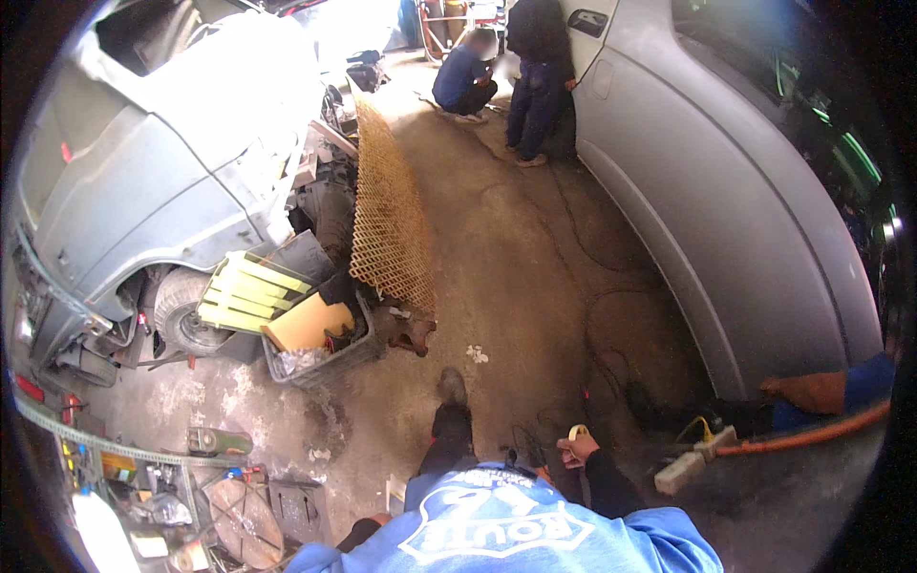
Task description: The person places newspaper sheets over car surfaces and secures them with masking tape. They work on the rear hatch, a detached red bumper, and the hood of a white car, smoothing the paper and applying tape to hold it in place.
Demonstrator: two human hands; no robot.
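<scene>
My right hand [579, 451] is in front of my body at the lower middle, its fingers closed around a yellow roll of tape [577, 432]. Only the rim of the roll shows above the fingers. Low at my left side, my left hand [374, 522] is mostly cut off by my blue shirt. Its fingers are hidden, and I cannot tell whether it holds anything. A dark cord or hose [590, 349] lies on the floor beyond my right hand.
A silver vehicle [726, 181] lines the right, where another person's arm [812, 390] reaches beside an orange hose [812, 433]. Left stand a pale car [143, 181], a filled black bin [330, 363] and a tan mesh panel [387, 210]. Two people are farther ahead.
</scene>
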